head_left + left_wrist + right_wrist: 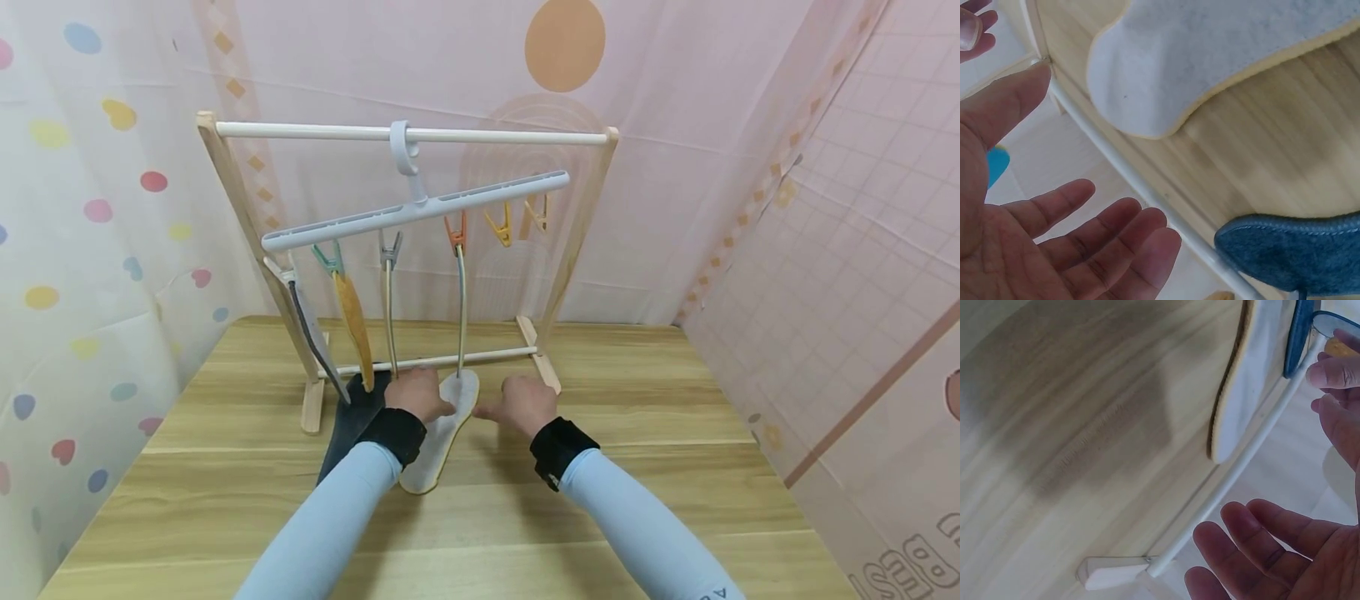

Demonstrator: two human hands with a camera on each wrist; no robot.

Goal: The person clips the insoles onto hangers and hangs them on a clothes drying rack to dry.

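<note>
While four insoles hang clipped on the peg hanger (pixel 414 210), two clips sit free and two remain on the bench (pixel 225 517): white insole (pixel 442 433) and dark insole (pixel 351 427). Left hand (pixel 417 394), right hand (pixel 519 404) open, empty, beside the white one.

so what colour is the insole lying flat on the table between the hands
White on top with a pale yellow edge; the insole shows best in the left wrist view.
</note>
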